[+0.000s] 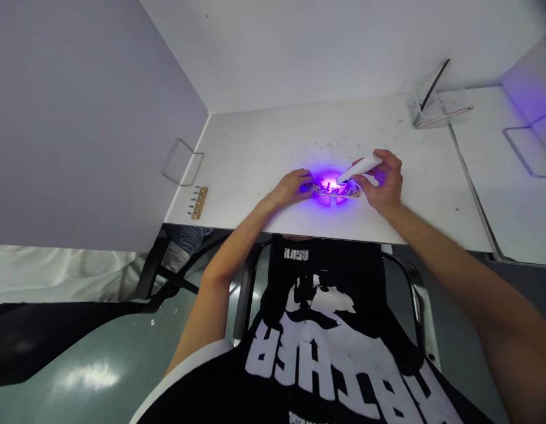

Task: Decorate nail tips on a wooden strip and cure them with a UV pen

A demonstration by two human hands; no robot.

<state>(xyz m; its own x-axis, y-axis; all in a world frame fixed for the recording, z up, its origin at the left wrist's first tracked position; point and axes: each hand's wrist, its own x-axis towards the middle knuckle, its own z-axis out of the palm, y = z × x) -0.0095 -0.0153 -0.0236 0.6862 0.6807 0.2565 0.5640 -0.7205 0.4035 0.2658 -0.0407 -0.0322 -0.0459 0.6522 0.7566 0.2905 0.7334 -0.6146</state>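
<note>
My right hand [385, 182] is closed around a white handheld UV lamp [360, 169], which slants down to the left. Violet light from its lower end falls on a narrow strip with small upright pieces [353, 191] along it. The glare blurs the pieces on the strip's middle. At the strip's left end, my left hand [293, 187] has its fingers bent around the edge, gripping it. Farther left on the white table lies a similar gold-coloured strip [199, 203] with several small grey pieces sticking out of its left side.
A clear plastic box [438, 112] holding thin tools stands at the back right. Wire brackets [183, 162] stick out at both side panels. A seam [473, 191] runs across the table on the right. White panels rise at the back and left.
</note>
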